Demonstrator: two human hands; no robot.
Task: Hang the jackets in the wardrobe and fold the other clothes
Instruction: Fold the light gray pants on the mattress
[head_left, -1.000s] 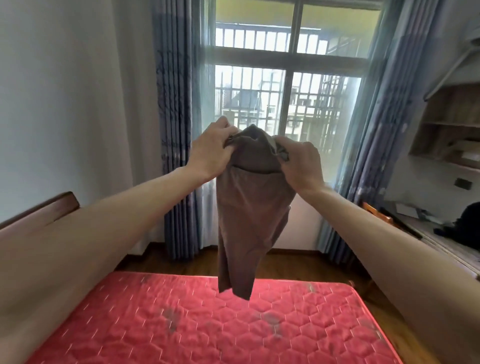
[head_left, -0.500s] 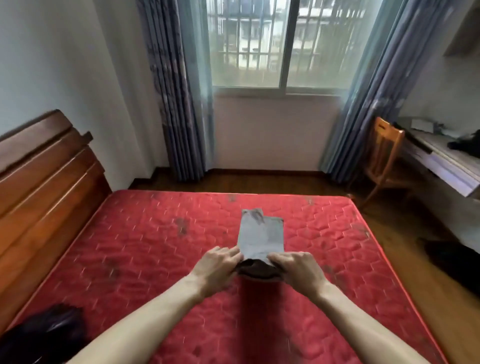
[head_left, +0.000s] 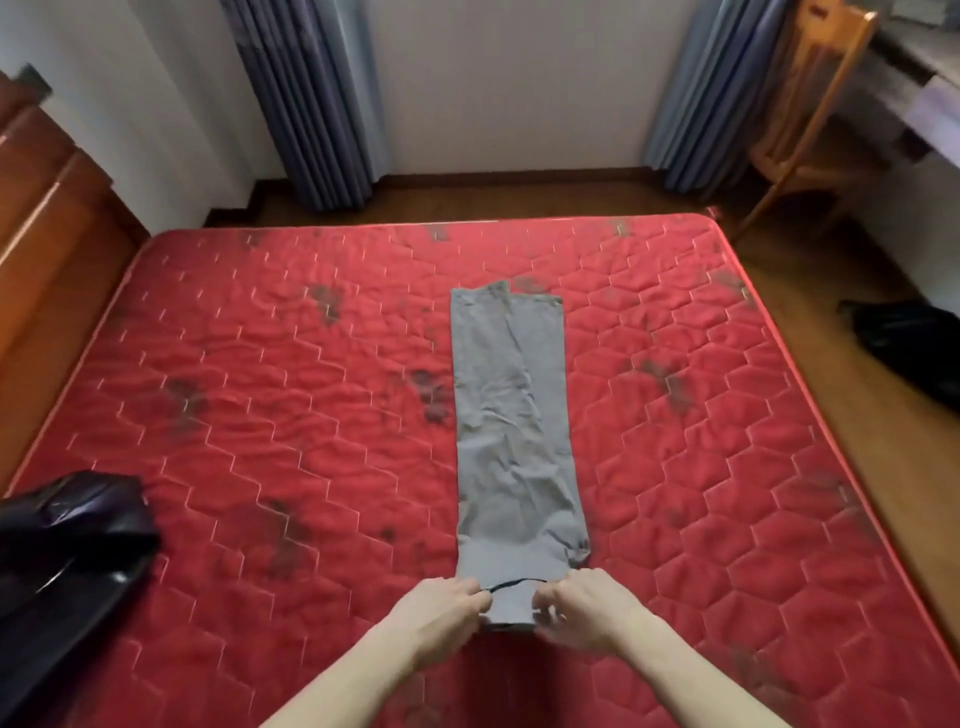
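At 6 o'clock on bed (head_left: 208, 364): L hand (head_left: 441, 618) + R hand (head_left: 587, 608) pinch trousers (head_left: 514, 415) waist; long axis runs to 12, both grips equally near.

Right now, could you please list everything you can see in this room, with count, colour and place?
trousers: one, grey, laid flat lengthwise on the mattress, near end at the hands
mattress: one, red quilted, with dark stains, fills the middle
black garment: one, shiny, on the mattress's near left corner
headboard: one, brown wood, left edge
curtains: two, blue-grey, against the far wall
chair: one, orange-brown wood, far right
desk: one, pale, right edge
dark heap: one, black, on the floor at right
left hand: pinches the trousers' near end
right hand: pinches the same end
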